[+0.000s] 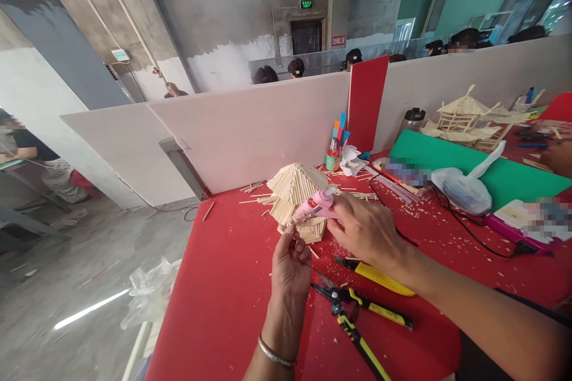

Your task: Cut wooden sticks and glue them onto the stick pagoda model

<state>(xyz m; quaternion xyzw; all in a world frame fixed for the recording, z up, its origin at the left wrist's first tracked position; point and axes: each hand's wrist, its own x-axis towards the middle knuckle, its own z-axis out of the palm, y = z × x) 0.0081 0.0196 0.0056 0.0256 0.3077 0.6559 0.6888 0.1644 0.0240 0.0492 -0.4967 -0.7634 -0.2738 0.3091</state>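
My right hand (361,223) is wrapped round a pink hot glue gun (313,205), whose nozzle points down and left. Just below that nozzle, my left hand (292,256) is closed in a pinch, fingertips up. Whatever sits between its thumb and finger is too small to make out. Directly behind both hands stands a model tower of thin wooden sticks (297,181) with tiered, sloping roofs; the glue gun and hands hide part of its lower tiers. Beneath my right forearm lies a yellow utility knife (384,280). Shears with black and yellow handles (353,333) rest nearer to me.
The red table (223,286) carries loose sticks and shavings, with its left edge beside the floor. At the back stand a cup of pens (332,159) and white partitions (268,131). Rightward are black cables, a plastic bag (465,187), another stick model (465,110) and a co-worker's hand (558,155).
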